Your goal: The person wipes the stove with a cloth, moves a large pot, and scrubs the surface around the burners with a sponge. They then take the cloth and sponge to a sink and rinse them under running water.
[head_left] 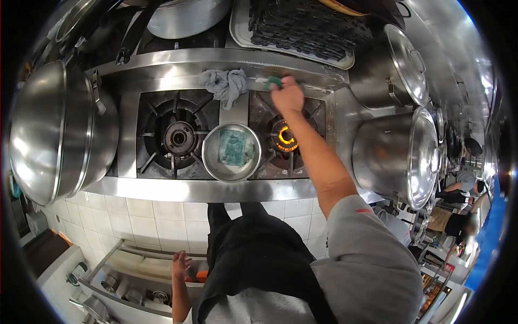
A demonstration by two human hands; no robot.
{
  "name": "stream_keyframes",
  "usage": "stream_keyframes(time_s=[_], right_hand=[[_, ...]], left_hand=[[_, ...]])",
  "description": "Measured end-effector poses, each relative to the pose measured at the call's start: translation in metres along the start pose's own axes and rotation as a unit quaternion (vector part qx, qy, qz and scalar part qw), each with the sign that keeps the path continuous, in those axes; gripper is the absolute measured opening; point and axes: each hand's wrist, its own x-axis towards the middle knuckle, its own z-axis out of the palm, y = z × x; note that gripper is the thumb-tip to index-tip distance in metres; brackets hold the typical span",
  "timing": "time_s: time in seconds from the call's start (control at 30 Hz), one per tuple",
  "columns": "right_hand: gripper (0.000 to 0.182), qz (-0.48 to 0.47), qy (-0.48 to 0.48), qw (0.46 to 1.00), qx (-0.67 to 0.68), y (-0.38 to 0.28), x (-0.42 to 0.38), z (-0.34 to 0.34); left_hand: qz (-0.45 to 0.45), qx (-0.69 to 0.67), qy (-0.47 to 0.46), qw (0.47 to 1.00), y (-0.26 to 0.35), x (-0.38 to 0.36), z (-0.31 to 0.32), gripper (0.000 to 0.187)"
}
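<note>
My right hand (287, 97) is closed on a green scouring pad (274, 82) and presses it to the steel ledge (318, 80) behind the right burner. My right forearm passes over that burner (285, 136), which glows orange. Between the two burners stands a round metal pan (208, 162) with a blue-green pad (233, 147) lying in cloudy liquid. A crumpled grey cloth (224, 85) hangs over the back edge, left of my right hand. Low at my side, my left hand (181, 265) holds nothing, its fingers loosely bent and apart.
An unlit burner (179, 137) is on the left, beside large metal bowls (54, 129). Two lidded pots (391, 156) stand on the right. Behind the ledge are a tray of dark grates (307, 32) and a big pot (189, 19). Other people (453, 221) appear far right.
</note>
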Motion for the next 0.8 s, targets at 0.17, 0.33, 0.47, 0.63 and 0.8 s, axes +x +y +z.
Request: stream_keyframes(time_s=[0.17,0.33,0.47,0.63,0.8], right_hand=[[0.036,-0.049,-0.020,0.998,-0.046,0.035,0.003,-0.017],[0.026,0.054,0.019,0.992,-0.108,0.103,0.035,-0.037],[0.030,-0.089,0.007,0.995,-0.053,0.043,0.007,-0.011],[0.024,-0.236,-0.065,0.968,0.049,-0.025,-0.016,-0.010],[0.018,-0.275,-0.150,0.928,0.200,-0.096,-0.110,-0.140]], left_hand=[[0.037,-0.010,0.003,0.999,0.013,-0.008,-0.002,0.028],[0.042,-0.047,0.042,0.997,-0.015,-0.007,-0.026,0.027],[-0.024,-0.034,0.040,0.998,-0.032,-0.004,-0.018,0.028],[0.008,0.023,0.005,1.000,-0.014,-0.011,0.004,0.030],[0.066,-0.011,0.014,0.998,0.005,-0.005,0.008,0.029]])
